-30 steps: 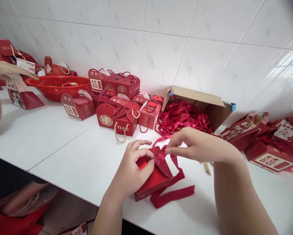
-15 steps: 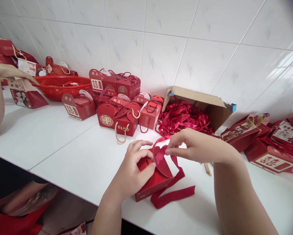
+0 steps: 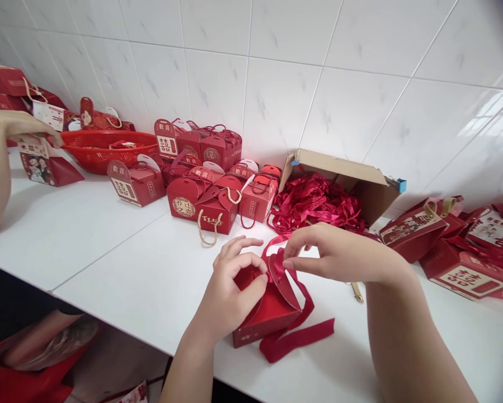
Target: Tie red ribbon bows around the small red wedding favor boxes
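A small red gift box (image 3: 272,308) with curved top flaps stands on the white counter in front of me. A red satin ribbon (image 3: 297,333) passes at its top flaps, and one tail trails over the counter on the right. My left hand (image 3: 238,280) reaches over the box's left side, thumb and forefinger pinched on the ribbon at the flap. From the right, my right hand (image 3: 314,252) pinches the ribbon just beyond the flap. Part of the box top is hidden behind my left fingers.
Several finished-looking red boxes (image 3: 203,204) stand behind, near the tiled wall. A cardboard carton (image 3: 339,162) spills red ribbons. More boxes (image 3: 473,268) sit at right. Another person's hand (image 3: 33,126) is at a box by the red basket (image 3: 108,151). A gold-coloured strip (image 3: 357,292) lies nearby.
The ribbon has come further through at the flap, toward my left fingertips, which now pinch it. The flap leans slightly right. The other person's hand has shifted a little at the left.
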A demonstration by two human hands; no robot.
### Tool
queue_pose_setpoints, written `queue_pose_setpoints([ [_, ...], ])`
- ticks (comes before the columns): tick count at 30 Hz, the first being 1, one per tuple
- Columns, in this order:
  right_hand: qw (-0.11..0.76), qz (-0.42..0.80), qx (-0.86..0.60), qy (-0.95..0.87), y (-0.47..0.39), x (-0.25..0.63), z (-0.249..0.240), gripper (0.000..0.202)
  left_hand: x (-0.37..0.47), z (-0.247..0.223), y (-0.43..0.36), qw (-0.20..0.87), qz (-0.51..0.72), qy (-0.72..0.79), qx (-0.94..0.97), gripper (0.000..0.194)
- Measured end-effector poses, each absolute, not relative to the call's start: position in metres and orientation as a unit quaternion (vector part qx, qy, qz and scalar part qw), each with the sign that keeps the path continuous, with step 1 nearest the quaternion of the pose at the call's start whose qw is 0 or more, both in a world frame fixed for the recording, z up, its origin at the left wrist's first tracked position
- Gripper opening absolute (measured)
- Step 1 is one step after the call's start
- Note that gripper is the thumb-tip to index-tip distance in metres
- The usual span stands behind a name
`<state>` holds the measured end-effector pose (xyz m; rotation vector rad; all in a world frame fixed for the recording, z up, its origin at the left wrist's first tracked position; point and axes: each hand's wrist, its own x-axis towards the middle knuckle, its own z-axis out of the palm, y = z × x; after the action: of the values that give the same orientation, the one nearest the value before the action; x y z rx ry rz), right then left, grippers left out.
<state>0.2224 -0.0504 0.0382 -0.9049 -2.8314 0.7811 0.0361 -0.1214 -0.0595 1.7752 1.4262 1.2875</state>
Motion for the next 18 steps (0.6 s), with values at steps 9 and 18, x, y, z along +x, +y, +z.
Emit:
queue_pose_setpoints([
  [9, 0.13, 0.305, -0.257, -0.908, -0.051, 0.21, 0.027, 0.026, 0.04, -0.053, -0.13, 0.337, 0.676, 0.368, 0.543, 0.009],
  [18, 0.241, 0.461, -0.199, -0.831, -0.061, 0.199, 0.035, 0.021, 0.032, -0.055, -0.126, 0.322, 0.655, 0.422, 0.539, 0.008],
])
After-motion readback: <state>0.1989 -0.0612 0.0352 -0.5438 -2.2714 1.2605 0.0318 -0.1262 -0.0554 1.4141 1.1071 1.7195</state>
